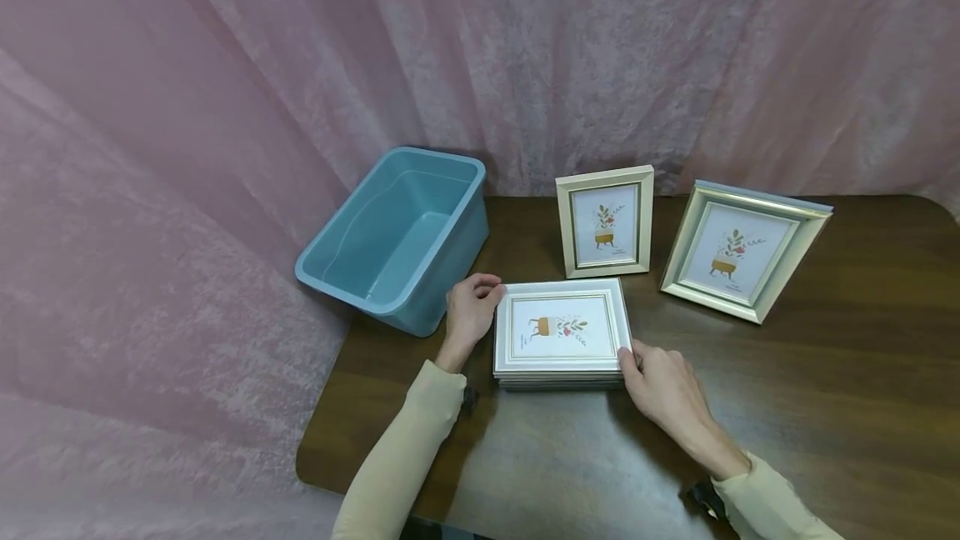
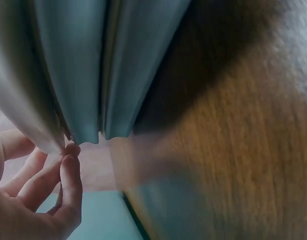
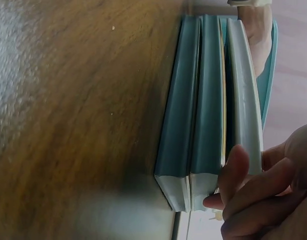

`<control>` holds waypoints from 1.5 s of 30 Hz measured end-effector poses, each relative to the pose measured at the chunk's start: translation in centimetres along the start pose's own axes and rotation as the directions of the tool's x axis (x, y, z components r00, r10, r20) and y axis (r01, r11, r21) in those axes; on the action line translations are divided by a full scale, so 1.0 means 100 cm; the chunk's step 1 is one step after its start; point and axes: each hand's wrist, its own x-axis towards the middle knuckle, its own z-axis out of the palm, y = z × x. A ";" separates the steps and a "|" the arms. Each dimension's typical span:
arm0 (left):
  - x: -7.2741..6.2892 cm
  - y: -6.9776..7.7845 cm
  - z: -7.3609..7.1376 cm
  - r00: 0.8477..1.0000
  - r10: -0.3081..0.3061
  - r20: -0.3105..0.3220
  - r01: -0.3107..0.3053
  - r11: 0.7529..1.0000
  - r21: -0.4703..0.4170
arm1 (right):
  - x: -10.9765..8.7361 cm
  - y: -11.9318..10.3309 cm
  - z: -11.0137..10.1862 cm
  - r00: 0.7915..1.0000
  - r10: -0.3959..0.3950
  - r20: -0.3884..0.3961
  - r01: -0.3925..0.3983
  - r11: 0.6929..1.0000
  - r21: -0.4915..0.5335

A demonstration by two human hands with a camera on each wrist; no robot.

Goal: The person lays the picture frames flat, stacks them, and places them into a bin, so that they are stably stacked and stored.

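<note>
A white picture frame (image 1: 558, 327) lies face up on top of a small stack, its print of a plant in an orange-brown pot turned sideways. Under it are two blue-green-edged frames (image 3: 208, 100), laid flat one on the other. My left hand (image 1: 471, 311) pinches the white frame at its far left corner. At the near right corner, my right hand (image 1: 663, 386) grips the same frame, thumb on top and fingers at the edge. A narrow dark gap shows between the white frame (image 3: 245, 90) and the one below in the right wrist view.
Left of the stack, a blue plastic bin (image 1: 420, 265) stands by the table's left edge. A cream picture frame (image 1: 606, 266) stands upright just behind the stack. Farther right, a pale gold frame (image 1: 712, 294) also stands. A pink curtain (image 1: 525, 65) hangs behind the brown table (image 1: 847, 373).
</note>
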 end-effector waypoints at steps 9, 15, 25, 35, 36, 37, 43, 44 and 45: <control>0.000 -0.004 0.003 1.000 0.024 -0.014 -0.024 1.000 -0.003 | 0.002 0.003 -0.001 0.999 0.012 0.042 -0.013 1.000 0.004; 0.000 -0.010 0.003 1.000 0.007 0.006 -0.007 0.998 -0.055 | 0.003 0.007 -0.006 0.994 0.040 0.104 -0.047 0.997 0.059; -0.001 -0.007 0.003 1.000 -0.003 0.014 0.003 0.999 -0.042 | 0.005 0.036 -0.070 0.999 0.048 -0.015 -0.047 0.995 0.092; -0.024 0.041 0.000 0.991 0.126 0.048 -0.129 0.990 0.051 | 0.030 0.061 -0.147 0.893 -0.121 -0.433 0.139 0.990 0.011; -0.027 0.046 0.001 0.989 0.132 0.060 -0.134 0.990 0.038 | 0.035 0.063 -0.154 0.869 -0.155 -0.469 0.172 0.985 -0.008; -0.030 0.051 0.001 0.988 0.137 0.074 -0.139 0.990 0.022 | 0.039 0.065 -0.161 0.847 -0.188 -0.498 0.199 0.979 -0.031; -0.040 0.069 0.007 0.976 0.162 0.147 -0.154 0.986 -0.063 | 0.059 0.081 -0.193 0.829 -0.257 -0.496 0.210 0.966 -0.149; -0.041 0.071 0.008 0.974 0.169 0.149 -0.159 0.984 -0.078 | 0.062 0.084 -0.196 0.849 -0.240 -0.470 0.189 0.970 -0.154; -0.042 0.072 0.009 0.973 0.176 0.148 -0.163 0.982 -0.097 | 0.065 0.087 -0.200 0.870 -0.217 -0.443 0.165 0.974 -0.154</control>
